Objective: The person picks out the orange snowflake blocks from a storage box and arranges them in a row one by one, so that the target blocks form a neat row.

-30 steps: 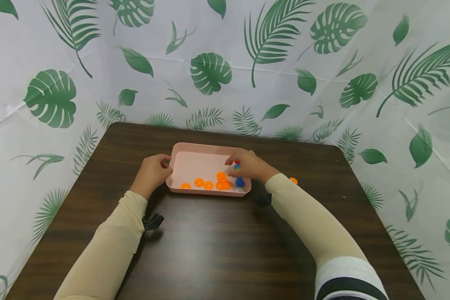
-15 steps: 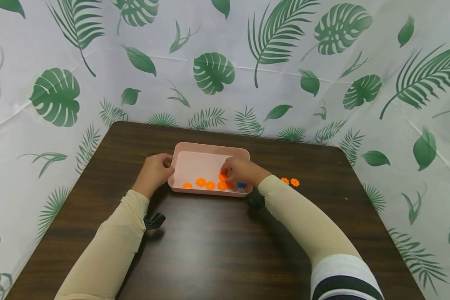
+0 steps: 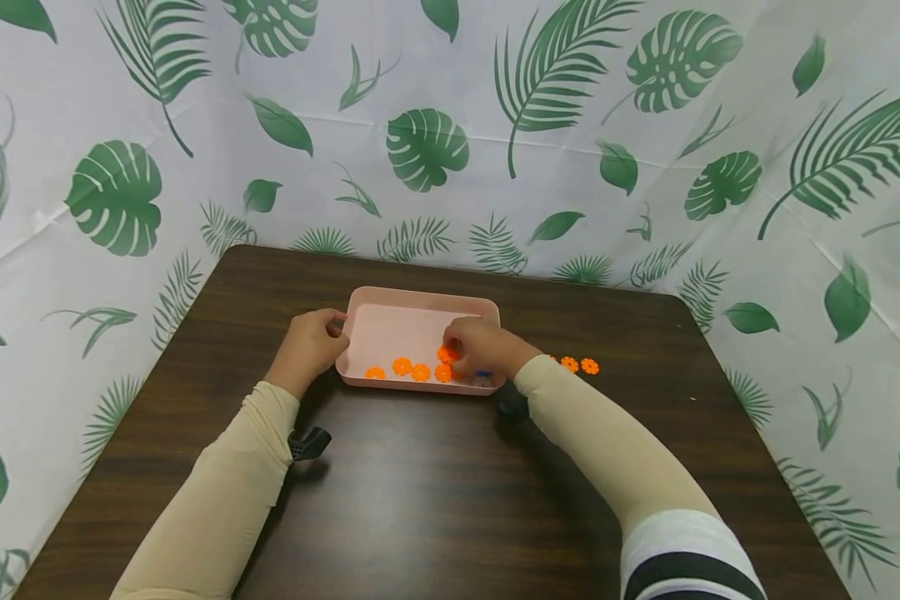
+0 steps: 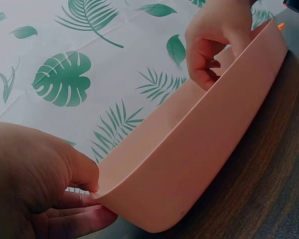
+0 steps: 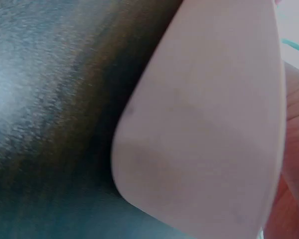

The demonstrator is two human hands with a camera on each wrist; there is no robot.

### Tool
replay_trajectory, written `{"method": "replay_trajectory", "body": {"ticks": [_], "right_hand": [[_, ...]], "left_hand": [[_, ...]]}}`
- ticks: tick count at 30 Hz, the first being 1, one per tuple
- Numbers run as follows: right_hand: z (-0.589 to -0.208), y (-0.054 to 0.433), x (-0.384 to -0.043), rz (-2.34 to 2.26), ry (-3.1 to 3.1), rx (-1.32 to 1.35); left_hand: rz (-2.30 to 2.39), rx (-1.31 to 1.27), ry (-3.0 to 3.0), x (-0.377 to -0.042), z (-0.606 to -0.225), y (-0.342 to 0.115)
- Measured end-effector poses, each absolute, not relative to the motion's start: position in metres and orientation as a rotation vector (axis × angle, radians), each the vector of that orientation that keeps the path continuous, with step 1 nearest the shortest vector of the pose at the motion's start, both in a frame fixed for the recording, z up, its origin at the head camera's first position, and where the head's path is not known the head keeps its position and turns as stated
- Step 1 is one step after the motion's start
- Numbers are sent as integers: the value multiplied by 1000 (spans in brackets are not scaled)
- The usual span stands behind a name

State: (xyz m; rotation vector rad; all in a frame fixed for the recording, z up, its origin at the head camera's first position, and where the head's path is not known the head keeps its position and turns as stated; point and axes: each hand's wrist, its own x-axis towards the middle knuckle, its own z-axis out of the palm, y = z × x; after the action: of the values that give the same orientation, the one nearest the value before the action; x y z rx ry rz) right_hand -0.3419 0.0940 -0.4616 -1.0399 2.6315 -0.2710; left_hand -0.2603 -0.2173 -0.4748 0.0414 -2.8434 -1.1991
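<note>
A shallow pink tray [image 3: 390, 296] sits on the dark wooden table. My left hand [image 3: 305, 348] pinches its left rim, thumb on the inside and fingers beneath the outer edge, as the left wrist view shows. My right hand [image 3: 487, 346] reaches into the tray's right half, thumb and fingers closed around an orange flower-shaped disc [image 3: 445, 355]. Several like it lie along the near wall, among them one orange disc [image 3: 402, 366] left of the hand. Partly under the right hand are a blue piece [image 3: 484, 373] and a greyish clear piece [image 3: 483, 382]. In the right wrist view the tray wall hides the fingertips.
On the table right of the tray lie orange discs [image 3: 589, 366] in a row, the nearest partly behind the right sleeve [image 3: 570, 400]. A leaf-printed cloth [image 3: 435, 217] hangs behind the table's far edge.
My right hand has lowered and shifted slightly left, its fingers coming down onto an orange disc. More orange discs show beside the right sleeve. My left hand stays at the tray rim.
</note>
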Motion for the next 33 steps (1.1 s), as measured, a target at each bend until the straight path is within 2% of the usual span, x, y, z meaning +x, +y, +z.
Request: {"method": "replay_trajectory", "body": {"ticks": [7, 15, 25, 33], "right_hand": [[-448, 106, -346, -519, 2630, -982], [-423, 150, -345, -793, 2648, -806], [-412, 239, -339, -763, 2805, -544], [-428, 318, -324, -709, 2909, -356]], "left_hand": [[-1185, 35, -2842, -260, -475, -217], [-1198, 53, -2853, -260, -473, -215], [-1192, 64, -2860, -260, -472, -215], [-1196, 58, -2854, -259, -472, -215]]}}
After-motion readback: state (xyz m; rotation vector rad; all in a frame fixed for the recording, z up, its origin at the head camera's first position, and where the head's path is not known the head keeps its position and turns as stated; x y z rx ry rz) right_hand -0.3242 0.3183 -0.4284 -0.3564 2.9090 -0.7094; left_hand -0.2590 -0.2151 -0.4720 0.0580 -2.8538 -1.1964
